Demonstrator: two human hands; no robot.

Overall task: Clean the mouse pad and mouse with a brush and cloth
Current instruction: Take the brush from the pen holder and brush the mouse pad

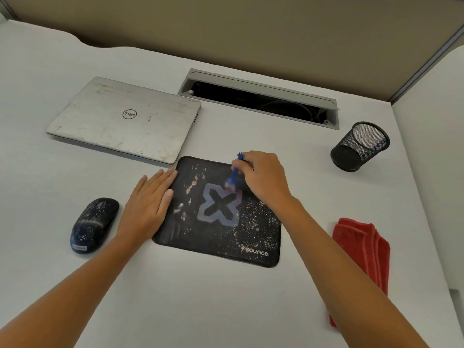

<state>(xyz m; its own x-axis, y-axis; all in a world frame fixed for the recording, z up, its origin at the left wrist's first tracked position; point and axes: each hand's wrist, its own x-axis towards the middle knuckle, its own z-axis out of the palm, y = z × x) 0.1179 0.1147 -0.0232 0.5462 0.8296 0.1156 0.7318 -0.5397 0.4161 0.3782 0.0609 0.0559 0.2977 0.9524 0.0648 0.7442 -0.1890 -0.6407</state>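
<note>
A black mouse pad with a purple X and white crumbs on its right half lies in the middle of the desk. My right hand grips a small blue brush, whose bristle end touches the pad near the top of the X. Flat on the pad's left edge rests my left hand, fingers together, holding nothing. A dark, speckled mouse sits on the desk to the left of that hand. To the right of the pad lies a folded red cloth, apart from both hands.
A closed silver laptop lies behind the pad on the left. An open cable tray is set in the desk at the back. A black mesh pen cup stands at the right. A partition wall runs behind.
</note>
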